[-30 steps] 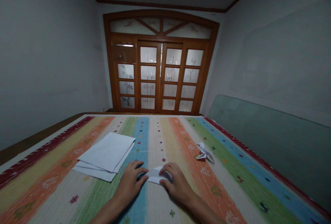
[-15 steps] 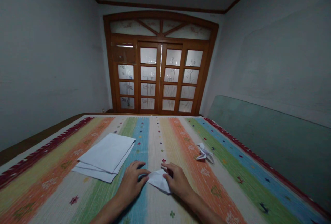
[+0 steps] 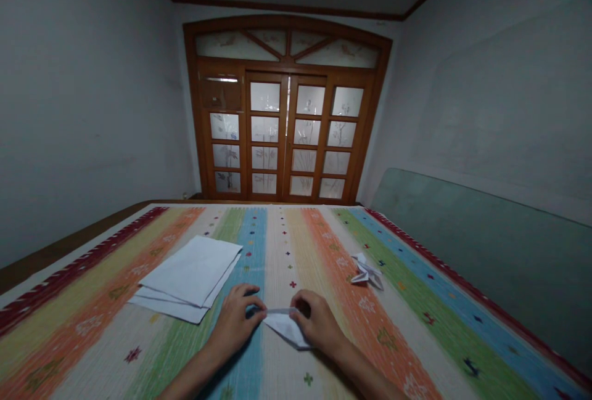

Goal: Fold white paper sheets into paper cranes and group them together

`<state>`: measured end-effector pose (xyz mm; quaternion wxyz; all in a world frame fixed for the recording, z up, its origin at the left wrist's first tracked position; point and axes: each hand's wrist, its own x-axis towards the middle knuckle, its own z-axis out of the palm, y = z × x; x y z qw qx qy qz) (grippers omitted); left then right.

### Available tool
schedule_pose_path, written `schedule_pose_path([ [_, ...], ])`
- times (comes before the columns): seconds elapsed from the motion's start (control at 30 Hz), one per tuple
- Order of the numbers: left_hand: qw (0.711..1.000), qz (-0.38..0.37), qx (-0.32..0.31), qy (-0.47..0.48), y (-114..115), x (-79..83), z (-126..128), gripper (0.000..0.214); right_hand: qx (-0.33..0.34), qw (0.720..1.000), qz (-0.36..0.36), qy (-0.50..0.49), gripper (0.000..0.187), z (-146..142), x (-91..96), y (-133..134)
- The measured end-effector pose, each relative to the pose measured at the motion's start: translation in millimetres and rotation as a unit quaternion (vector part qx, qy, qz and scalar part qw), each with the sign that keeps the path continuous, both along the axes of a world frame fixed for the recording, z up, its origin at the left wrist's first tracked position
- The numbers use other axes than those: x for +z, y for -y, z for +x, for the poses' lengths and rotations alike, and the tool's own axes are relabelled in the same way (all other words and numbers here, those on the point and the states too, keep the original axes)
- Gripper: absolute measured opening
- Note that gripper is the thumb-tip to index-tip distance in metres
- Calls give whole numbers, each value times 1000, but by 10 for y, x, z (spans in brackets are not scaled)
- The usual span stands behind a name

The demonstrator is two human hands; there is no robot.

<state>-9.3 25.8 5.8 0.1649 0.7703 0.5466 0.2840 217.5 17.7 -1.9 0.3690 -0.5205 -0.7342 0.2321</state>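
Note:
Between my hands, just above or on the striped cloth, is a small folded piece of white paper (image 3: 287, 327), with a straight upper edge and a point toward me. My left hand (image 3: 240, 312) pinches its left corner between thumb and index finger. On the other side, my right hand (image 3: 314, 321) grips the right part of the paper, its thumb on the near face and index finger curled behind. Whether the paper touches the cloth I cannot tell.
A stack of white paper sheets (image 3: 194, 270) lies to the left. At right sits a folded paper figure (image 3: 367, 272). The striped tablecloth (image 3: 277, 233) covers the table. A pale green panel (image 3: 472, 227) stands along the right side, and wooden doors (image 3: 287, 135) are at the back.
My right index finger has curled in from a stretched position to pinch the paper. The paper's upper part has folded down, so its top edge now runs straight between my hands.

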Motion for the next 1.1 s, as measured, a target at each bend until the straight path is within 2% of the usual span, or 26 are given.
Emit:
schedule_pose_path([
  [0.27, 999, 18, -41, -15, -37, 50, -121, 11, 85, 990, 104, 31, 28, 50, -47, 107],
  [0.37, 998, 27, -49, -24, -29, 62, -136, 13, 106, 985, 120, 59, 28, 80, -67, 113],
  [0.5, 996, 42, -63, -35, -11, 65, -170, 15, 139, 973, 145, 116, 36, 123, -83, 116],
  [0.67, 980, 102, -122, -116, -10, 39, -281, 28, 170, 958, 178, 145, 38, 139, -106, 104],
  [0.77, 970, 135, -136, -152, 13, 58, -320, 32, 184, 955, 184, 145, 39, 132, -92, 101],
  [0.93, 959, 134, -129, -213, 140, 99, -215, 40, 209, 953, 169, 138, 37, 101, -37, 141],
  [1.03, 963, 122, -90, -223, 272, 15, -66, 46, 194, 957, 165, 139, 33, 78, -41, 161],
  [1.1, 961, 121, -125, -215, 362, -77, 28, 51, 189, 957, 167, 143, 32, 70, -60, 161],
])
